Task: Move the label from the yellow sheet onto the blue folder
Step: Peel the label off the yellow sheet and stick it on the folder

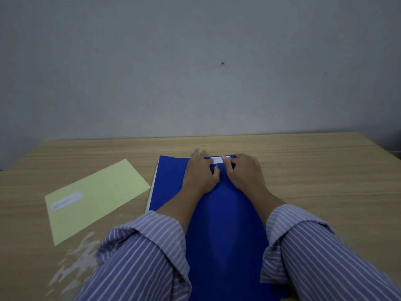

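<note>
The blue folder (223, 213) lies flat on the wooden table in front of me. A small white label (217, 160) with faint writing sits near the folder's far edge. My left hand (200, 172) rests palm down just left of the label, fingers spread, thumb below it. My right hand (244, 170) lies on the right, its fingertips pressing on the label's right end. The yellow sheet (97, 196) lies to the left of the folder, with another pale label (66, 201) on its near left part.
The wooden table (325, 181) runs to a grey wall at the back. A shiny worn patch (76, 261) marks the tabletop near the front left. My striped sleeves cover the folder's near corners.
</note>
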